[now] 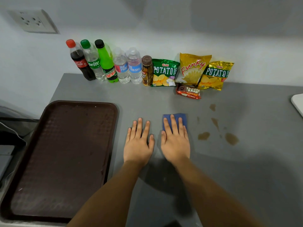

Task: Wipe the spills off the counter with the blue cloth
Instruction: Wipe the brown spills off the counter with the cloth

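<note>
Fingers (174, 123) of the right hand (175, 143) lay flat and spread on the blue cloth (182, 117), pressing it to the grey counter (246, 169) without gripping it; the palm hid most of the cloth, leaving only its far edge showing. Beside it, the left hand (138, 145) rested palm down on bare counter, fingers extended and holding nothing. Both hands sat close together, not touching.

Right of the cloth lay the spills (231, 138): four larger brown patches, plus a few faint specks too small to count surely. None touched the cloth.

Along the wall stood six bottles: one cola (80, 63), one Sprite (93, 63), one Mountain Dew (107, 64), two water bottles (127, 68) and one small brown drink (147, 71). Next came three snack bags: two potato crisps packs (164, 72) and one Funky bag (191, 68). One red snack bar (188, 93) lay in front of them.

One dark brown tray (62, 161) sat at the left, its near corner cut off by the frame. One wall socket (32, 21) showed blurred at the upper left. A white object (298, 104) at the right edge was mostly out of view and could not be identified.
</note>
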Motion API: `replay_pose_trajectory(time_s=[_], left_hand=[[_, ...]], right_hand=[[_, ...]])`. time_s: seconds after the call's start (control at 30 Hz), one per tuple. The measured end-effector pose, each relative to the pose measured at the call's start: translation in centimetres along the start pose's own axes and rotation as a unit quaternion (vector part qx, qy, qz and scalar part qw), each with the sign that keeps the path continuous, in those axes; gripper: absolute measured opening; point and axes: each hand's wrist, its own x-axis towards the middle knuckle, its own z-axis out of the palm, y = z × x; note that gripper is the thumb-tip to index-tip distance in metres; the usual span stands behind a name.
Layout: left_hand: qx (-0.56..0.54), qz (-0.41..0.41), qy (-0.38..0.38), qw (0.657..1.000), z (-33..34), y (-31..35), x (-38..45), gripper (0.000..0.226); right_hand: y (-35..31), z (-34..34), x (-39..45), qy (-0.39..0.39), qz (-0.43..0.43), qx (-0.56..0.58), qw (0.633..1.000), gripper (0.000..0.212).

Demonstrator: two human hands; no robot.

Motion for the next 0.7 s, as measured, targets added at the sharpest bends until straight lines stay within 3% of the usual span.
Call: replay_pose_trajectory(time_s=[0.17, 0.47, 0.7], left_hand=[[-0.006, -0.001, 0.004, 1.000, -0.1, -0.1, -0.1, 0.061], [-0.014, 0.001, -0.008, 1.000, -0.7, 0.1, -0.2, 0.062], [-0.008, -0.004, -0.015, 1.000, -0.8, 0.3, -0.1, 0.063]], right_hand=[[2.1, -0.9, 3.1, -0.019, -0.007, 0.002, 1.000, 0.058], [7.6, -1.9, 0.6, 0.015, 0.099, -0.002, 0.995, 0.057], [3.8, -0.7, -5.9, 0.039, 0.119, 0.003, 0.992, 0.060]])
